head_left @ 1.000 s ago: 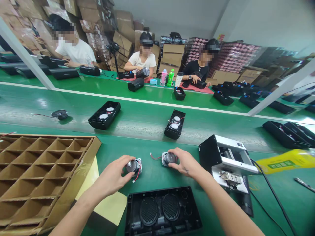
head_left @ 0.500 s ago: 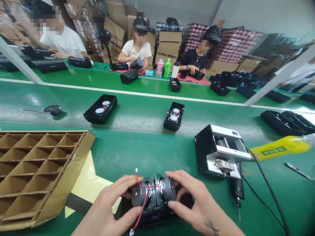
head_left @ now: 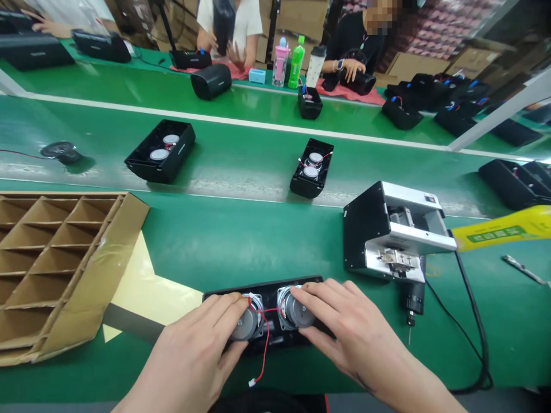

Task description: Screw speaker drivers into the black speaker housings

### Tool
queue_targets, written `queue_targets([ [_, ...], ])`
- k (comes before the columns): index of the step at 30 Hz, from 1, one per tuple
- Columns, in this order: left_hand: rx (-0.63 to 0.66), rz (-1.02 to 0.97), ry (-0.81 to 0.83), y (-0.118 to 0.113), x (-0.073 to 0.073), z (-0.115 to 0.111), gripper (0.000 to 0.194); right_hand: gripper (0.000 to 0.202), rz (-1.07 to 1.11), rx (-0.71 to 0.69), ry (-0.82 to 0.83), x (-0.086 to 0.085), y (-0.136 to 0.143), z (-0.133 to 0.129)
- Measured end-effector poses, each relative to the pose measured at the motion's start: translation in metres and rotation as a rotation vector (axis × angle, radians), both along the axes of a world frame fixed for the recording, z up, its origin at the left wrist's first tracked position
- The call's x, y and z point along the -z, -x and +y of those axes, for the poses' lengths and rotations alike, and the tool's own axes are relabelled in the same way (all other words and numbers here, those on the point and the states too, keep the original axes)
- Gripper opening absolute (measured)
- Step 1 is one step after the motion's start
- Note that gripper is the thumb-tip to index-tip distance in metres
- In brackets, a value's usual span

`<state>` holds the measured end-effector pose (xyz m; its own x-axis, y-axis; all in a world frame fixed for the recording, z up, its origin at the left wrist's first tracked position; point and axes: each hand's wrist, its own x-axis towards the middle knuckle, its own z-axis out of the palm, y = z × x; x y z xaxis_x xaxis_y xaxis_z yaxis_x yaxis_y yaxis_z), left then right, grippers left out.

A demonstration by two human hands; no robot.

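My left hand is closed around the left speaker driver, fingers over its top and thumb at its near side. My right hand grips the right speaker driver the same way. Both round drivers sit magnet side up in a black speaker housing, which lies lengthwise across the green bench. A thin red wire runs between the drivers and trails toward me, ending in a small white plug. My fingers hide parts of both drivers and the housing's ends.
A divided cardboard box stands left, beside yellow paper. Right are a black-and-silver machine, an electric screwdriver, a yellow bottle and a cable. Housings with drivers lie beyond; co-workers sit across.
The drivers, tilted together back to back before, now lie apart and flat in the housing. My hands moved apart with them. The camera view has tipped downward.
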<state>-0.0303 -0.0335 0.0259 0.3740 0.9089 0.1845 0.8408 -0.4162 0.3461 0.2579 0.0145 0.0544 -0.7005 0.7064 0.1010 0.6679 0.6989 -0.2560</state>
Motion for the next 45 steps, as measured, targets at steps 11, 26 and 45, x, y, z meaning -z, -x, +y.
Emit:
queue_targets([
  [11, 0.112, 0.22, 0.003, -0.014, -0.007, 0.009, 0.035, 0.05, -0.047, -0.03, 0.081, 0.006, 0.019, 0.008],
  [26, 0.168, 0.217, -0.034, -0.01, -0.004, 0.016, 0.031, 0.048, -0.117, 0.017, 0.168, 0.01, 0.009, 0.014],
  [45, 0.188, 0.132, -0.057, -0.005, 0.0, 0.02, 0.033, 0.043, -0.008, 0.004, 0.251, 0.017, 0.004, 0.017],
])
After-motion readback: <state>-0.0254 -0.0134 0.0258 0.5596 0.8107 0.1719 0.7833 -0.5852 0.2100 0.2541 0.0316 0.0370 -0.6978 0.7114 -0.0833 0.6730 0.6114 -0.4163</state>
